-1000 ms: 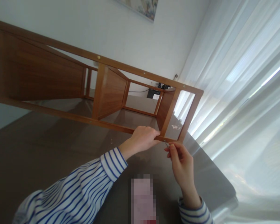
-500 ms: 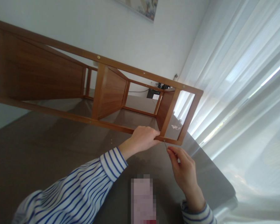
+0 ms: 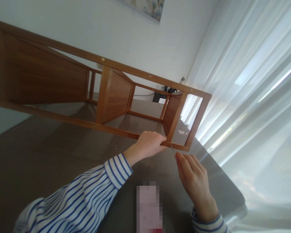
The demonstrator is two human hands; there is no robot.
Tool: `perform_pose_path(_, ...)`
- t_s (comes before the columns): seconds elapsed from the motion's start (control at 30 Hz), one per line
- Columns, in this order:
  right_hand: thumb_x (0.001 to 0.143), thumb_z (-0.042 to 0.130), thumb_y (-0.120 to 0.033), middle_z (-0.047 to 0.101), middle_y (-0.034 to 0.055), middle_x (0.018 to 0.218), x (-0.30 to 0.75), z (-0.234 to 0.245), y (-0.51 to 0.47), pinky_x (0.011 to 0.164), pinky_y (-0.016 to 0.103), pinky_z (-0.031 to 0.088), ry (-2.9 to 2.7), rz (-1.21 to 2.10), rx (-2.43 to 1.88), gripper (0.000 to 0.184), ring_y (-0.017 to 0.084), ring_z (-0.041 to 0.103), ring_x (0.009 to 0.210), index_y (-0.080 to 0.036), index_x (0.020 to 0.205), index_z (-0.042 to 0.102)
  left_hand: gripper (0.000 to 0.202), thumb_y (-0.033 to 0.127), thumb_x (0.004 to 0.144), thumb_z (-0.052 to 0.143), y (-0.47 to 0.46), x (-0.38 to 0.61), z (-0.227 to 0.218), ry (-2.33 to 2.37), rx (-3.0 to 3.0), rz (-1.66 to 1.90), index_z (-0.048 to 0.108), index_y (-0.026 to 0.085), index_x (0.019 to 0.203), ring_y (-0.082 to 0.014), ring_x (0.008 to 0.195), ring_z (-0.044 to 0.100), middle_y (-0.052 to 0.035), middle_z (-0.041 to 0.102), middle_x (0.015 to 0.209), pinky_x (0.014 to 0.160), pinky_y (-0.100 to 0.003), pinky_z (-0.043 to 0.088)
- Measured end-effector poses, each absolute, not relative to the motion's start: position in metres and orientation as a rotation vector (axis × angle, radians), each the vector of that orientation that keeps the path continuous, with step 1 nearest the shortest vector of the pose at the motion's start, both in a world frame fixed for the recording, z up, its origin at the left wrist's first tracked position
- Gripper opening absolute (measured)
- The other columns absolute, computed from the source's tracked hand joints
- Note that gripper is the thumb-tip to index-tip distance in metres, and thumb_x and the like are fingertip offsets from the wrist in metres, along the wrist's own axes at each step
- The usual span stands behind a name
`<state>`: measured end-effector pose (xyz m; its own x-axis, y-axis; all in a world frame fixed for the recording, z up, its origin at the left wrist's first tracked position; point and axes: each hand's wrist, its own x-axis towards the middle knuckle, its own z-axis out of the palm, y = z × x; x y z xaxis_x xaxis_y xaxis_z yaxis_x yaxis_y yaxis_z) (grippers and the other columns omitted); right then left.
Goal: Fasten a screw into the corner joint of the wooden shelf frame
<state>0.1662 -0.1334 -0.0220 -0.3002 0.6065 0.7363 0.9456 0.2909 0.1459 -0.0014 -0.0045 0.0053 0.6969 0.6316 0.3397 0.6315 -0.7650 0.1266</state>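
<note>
A brown wooden shelf frame (image 3: 122, 131) lies on its side across the table, its boards standing upright between the rails. My left hand (image 3: 151, 142) is closed around the lower front rail, close to the corner end. Just to its right, my right hand (image 3: 191, 171) pinches a thin metal Allen key (image 3: 174, 150) between thumb and fingers. The key's tip meets a screw hole in that same rail, below the end crossbar (image 3: 177, 119). Brass-coloured screw heads (image 3: 103, 59) show along the upper rail.
The grey-brown table (image 3: 70, 155) carries a few tiny bits (image 3: 116, 147) and, beyond the frame, a dark object with cables (image 3: 159, 97). White curtains (image 3: 252, 97) hang along the right edge. A pixelated pinkish patch (image 3: 147, 207) covers the bottom middle.
My right hand has shifted slightly right and turned, its fingers now straighter, and the Allen key has swung to a new angle. My left hand and the frame stay put.
</note>
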Motion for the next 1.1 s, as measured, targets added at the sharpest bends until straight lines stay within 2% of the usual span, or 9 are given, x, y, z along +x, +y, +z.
perform_pose_path(0.13, 0.091, 0.051, -0.020, 0.068, 0.0062, 0.083, 0.156, -0.027, -0.130, 0.069, 0.030, 0.049, -1.812, -0.358, -1.388, 0.018, 0.017, 0.063, 0.075, -0.018, 0.104, 0.063, 0.032, 0.051, 0.086, 0.047, -0.005, -0.002, 0.007, 1.076, 2.893, 0.570, 0.065, 0.024, 0.082, -0.0222, 0.080, 0.066, -0.0033, 0.071, 0.085, 0.061, -0.029, 0.042)
perform_pose_path(0.3, 0.087, 0.057, -0.036, 0.070, 0.0042, 0.079, 0.144, -0.029, -0.125, 0.055, 0.026, 0.049, -1.330, 0.410, -1.419, 0.024, 0.014, 0.062, 0.062, -0.018, 0.100, 0.064, 0.034, 0.053, 0.086, 0.046, -0.007, -0.002, 0.008, 1.081, 2.905, 0.572, 0.063, 0.024, 0.080, -0.0229, 0.079, 0.066, -0.0032, 0.071, 0.083, 0.061, -0.029, 0.041)
perform_pose_path(0.47, 0.079, 0.066, -0.040, 0.072, 0.0064, 0.082, 0.144, -0.029, -0.122, 0.052, 0.024, 0.047, -1.083, 0.746, -1.264, 0.028, 0.012, 0.060, 0.060, -0.016, 0.093, 0.067, 0.032, 0.051, 0.086, 0.046, -0.006, -0.001, 0.008, 1.092, 2.919, 0.566, 0.064, 0.024, 0.082, -0.0235, 0.080, 0.066, -0.0036, 0.071, 0.083, 0.062, -0.029, 0.042)
perform_pose_path(0.67, 0.075, 0.070, -0.035, 0.072, 0.0083, 0.099, 0.148, -0.031, -0.126, 0.057, 0.027, 0.050, -1.136, 0.805, -1.214, 0.034, 0.017, 0.066, 0.073, -0.020, 0.106, 0.065, 0.030, 0.050, 0.086, 0.047, -0.006, -0.001, 0.008, 1.086, 2.928, 0.583, 0.063, 0.024, 0.081, -0.0242, 0.078, 0.067, -0.0032, 0.071, 0.080, 0.059, -0.030, 0.042)
perform_pose_path(0.93, 0.082, 0.062, -0.037, 0.070, 0.0059, 0.094, 0.153, -0.029, -0.124, 0.071, 0.030, 0.051, -1.481, 0.341, -1.413, 0.022, 0.017, 0.064, 0.079, -0.021, 0.096, 0.070, 0.029, 0.049, 0.085, 0.049, -0.006, -0.002, 0.008, 1.089, 2.923, 0.551, 0.063, 0.024, 0.081, -0.0240, 0.080, 0.067, -0.0034, 0.071, 0.083, 0.062, -0.030, 0.043)
perform_pose_path(1.1, 0.085, 0.058, -0.037, 0.069, 0.0053, 0.085, 0.144, -0.024, -0.122, 0.069, 0.030, 0.050, -1.505, 0.219, -1.424, 0.022, 0.017, 0.062, 0.074, -0.019, 0.093, 0.068, 0.029, 0.049, 0.085, 0.048, -0.007, -0.001, 0.008, 1.096, 2.896, 0.552, 0.064, 0.025, 0.084, -0.0239, 0.083, 0.066, -0.0039, 0.071, 0.087, 0.066, -0.031, 0.044)
